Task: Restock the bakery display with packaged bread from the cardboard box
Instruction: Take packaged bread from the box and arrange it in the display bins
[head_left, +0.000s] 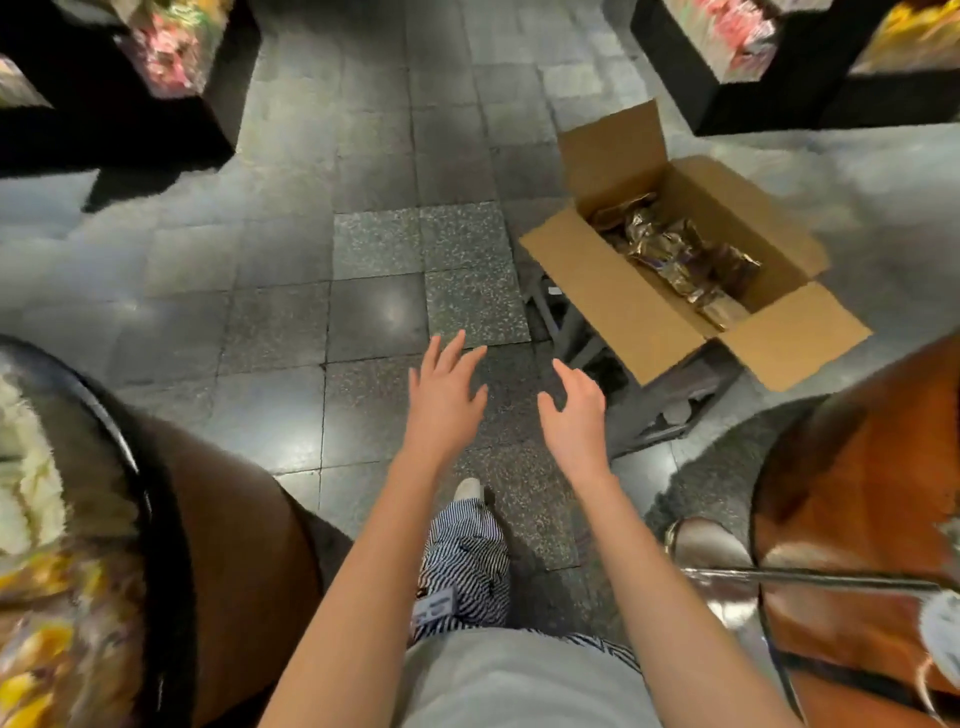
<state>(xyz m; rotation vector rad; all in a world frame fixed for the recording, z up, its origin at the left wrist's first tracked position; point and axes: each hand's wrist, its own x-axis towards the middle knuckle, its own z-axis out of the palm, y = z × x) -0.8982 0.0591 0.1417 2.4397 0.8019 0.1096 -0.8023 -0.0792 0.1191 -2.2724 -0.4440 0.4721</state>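
While both bare arms reach forward over the tiled floor (311, 260), the left hand (441, 400) and the right hand (574, 410) are spread, with the fingers apart and slightly bent; they hold nothing and do not touch each other. The right hand is the nearer one to the cardboard box (613, 291), but it stays apart from it.

The cardboard box is plain brown and stands open on a grey stool (654, 410), covering the stool's top; one flap stands upright at the far end, and the others lie folded outward. Inside, the packaged bread (675, 249) lies on the bottom in a row, from the corner under the upright flap to the opposite end; the wrappers are shiny, in brown and gold, and crumpled; how many packs there are I cannot tell.

A dark round display (156, 519) is at the lower left, and a brown wooden display (857, 493) with a metal rail (805, 574) is at the lower right; black stands (104, 119) with blurred colourful goods are at the top corners.
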